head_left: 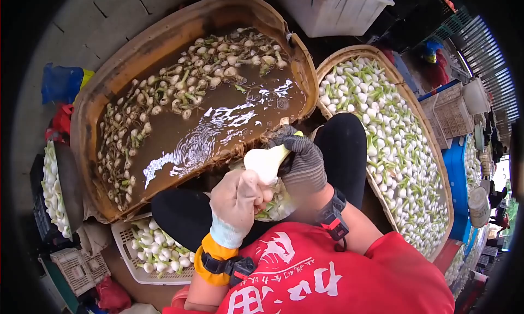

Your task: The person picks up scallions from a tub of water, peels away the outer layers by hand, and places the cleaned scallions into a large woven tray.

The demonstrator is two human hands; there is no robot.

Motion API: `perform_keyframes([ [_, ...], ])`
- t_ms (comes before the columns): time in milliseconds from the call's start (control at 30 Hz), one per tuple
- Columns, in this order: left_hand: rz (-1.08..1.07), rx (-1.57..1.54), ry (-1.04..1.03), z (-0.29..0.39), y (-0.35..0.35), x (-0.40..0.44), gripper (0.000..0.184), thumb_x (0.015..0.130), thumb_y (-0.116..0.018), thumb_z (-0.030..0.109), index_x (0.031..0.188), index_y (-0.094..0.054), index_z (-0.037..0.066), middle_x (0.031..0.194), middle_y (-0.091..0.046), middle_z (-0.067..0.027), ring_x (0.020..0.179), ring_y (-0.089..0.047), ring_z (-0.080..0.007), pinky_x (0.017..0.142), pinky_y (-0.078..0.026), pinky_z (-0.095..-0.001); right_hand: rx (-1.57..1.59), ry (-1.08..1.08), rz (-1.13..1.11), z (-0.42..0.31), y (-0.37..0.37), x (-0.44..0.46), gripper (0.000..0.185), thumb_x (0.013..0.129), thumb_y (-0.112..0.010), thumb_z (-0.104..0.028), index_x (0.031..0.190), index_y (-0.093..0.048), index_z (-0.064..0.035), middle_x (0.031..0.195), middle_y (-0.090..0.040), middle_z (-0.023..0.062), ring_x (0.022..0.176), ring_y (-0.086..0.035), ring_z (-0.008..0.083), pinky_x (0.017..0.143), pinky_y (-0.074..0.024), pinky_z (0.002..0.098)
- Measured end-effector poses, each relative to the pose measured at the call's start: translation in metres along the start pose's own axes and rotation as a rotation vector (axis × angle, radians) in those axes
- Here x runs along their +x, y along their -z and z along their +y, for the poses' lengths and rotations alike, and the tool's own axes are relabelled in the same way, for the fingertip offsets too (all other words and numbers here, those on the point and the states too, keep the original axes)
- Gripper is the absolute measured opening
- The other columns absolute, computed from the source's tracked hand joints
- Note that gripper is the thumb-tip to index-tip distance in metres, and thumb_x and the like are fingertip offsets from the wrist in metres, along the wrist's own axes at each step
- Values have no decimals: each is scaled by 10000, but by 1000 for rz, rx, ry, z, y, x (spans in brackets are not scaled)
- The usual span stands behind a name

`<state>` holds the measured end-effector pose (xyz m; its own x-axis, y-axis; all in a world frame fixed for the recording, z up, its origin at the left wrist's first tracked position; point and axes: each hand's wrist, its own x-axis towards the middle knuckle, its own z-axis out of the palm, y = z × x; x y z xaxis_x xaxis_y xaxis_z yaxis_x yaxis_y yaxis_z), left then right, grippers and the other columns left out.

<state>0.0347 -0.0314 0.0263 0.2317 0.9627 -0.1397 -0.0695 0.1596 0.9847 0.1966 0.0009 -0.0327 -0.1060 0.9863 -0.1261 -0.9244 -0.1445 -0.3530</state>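
Note:
A peeled white bulb (264, 162) with a short green stem is between my two hands, above my lap. My right hand (303, 160), in a dark striped glove, is closed round its stem end. My left hand (238, 196), in a pale glove, has its fingers curled against the lower side of the bulb; what its fingertips pinch is hidden. Pale peelings (279, 200) lie just beneath my hands. Beyond them, a large brown tub (83, 129) holds murky water with many unpeeled bulbs (203, 68) floating in it.
To the right, a long tub (441, 226) is full of clean white bulbs (390, 145). At lower left a white basket (124, 243) holds more peeled bulbs. A white bin (338, 11) stands at the top. Another basket of bulbs (53, 188) is at far left.

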Motion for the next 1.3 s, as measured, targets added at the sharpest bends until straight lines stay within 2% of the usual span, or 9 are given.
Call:
perform_keyframes([
  [167, -114, -29, -119, 4, 2, -3, 433, 1022, -477, 354, 835, -561, -27, 686, -617, -54, 548, -528, -98, 519, -439, -229, 89, -68, 183, 9, -9, -5, 205, 862, -546, -173, 990, -580, -16, 912, -625, 108, 911, -642, 258, 891, -527, 385],
  [467, -56, 301, 117, 16, 20, 5, 280, 927, -584, 193, 770, -607, -38, 698, -642, -106, 631, -636, -139, 581, -508, -280, -849, 267, -54, -10, -35, -12, 153, 833, -605, -145, 948, -569, -51, 897, -557, 1, 846, -536, 85, 759, -460, 237],
  [733, -31, 495, -122, -7, 30, 8, 184, 862, -595, 138, 752, -677, 16, 658, -631, -136, 613, -647, -252, 572, -496, -346, -332, 69, 153, 14, -10, -13, 197, 849, -593, -135, 994, -602, -2, 993, -625, 101, 946, -607, 217, 901, -500, 328],
  [833, -125, 1222, 28, -83, 55, 41, 210, 854, -620, 253, 796, -670, 57, 810, -673, -158, 752, -639, -385, 668, -522, -409, -236, 204, 134, 15, -29, -17, 213, 869, -559, -150, 1005, -607, 6, 1009, -641, 125, 973, -624, 257, 930, -519, 395],
  [1000, -136, 110, 102, -32, 36, 39, 620, 825, -737, 245, 1348, -479, 34, 1216, -562, -96, 1000, -590, -163, 837, -501, -293, -151, 91, 56, -12, -22, 9, 186, 880, -545, -120, 1030, -595, -23, 964, -615, 75, 916, -612, 141, 786, -529, 274],
  [1067, -135, 160, -43, -33, 28, 45, 560, 890, -692, 282, 1312, -486, -22, 1133, -595, -72, 989, -605, -167, 837, -507, -296, -938, 383, -13, -13, -33, 16, 174, 921, -574, -170, 1039, -611, -47, 914, -579, 17, 818, -555, 77, 657, -479, 216],
  [1167, -77, 278, -40, -24, 24, 55, 330, 984, -566, 269, 1084, -617, -41, 909, -651, -89, 774, -620, -138, 714, -516, -259, -702, 266, 103, -38, -36, 31, 177, 913, -643, -195, 1018, -593, -62, 922, -581, -4, 695, -528, 59, 598, -451, 204],
  [1233, -2, 382, -6, -31, 33, 57, 293, 984, -566, 242, 1044, -621, -39, 857, -659, -80, 736, -615, -131, 707, -512, -252, -757, 539, 270, -93, -26, 27, 177, 889, -661, -167, 989, -589, -39, 931, -620, 53, 875, -587, 136, 782, -488, 302],
  [1300, 20, 424, 52, -49, 56, 54, 293, 982, -568, 237, 1058, -617, -42, 867, -666, -95, 738, -619, -134, 708, -514, -256, -1015, 901, 532, -154, 21, 14, 211, 892, -678, -192, 1032, -598, -57, 885, -593, -1, 679, -521, 54, 586, -440, 200],
])
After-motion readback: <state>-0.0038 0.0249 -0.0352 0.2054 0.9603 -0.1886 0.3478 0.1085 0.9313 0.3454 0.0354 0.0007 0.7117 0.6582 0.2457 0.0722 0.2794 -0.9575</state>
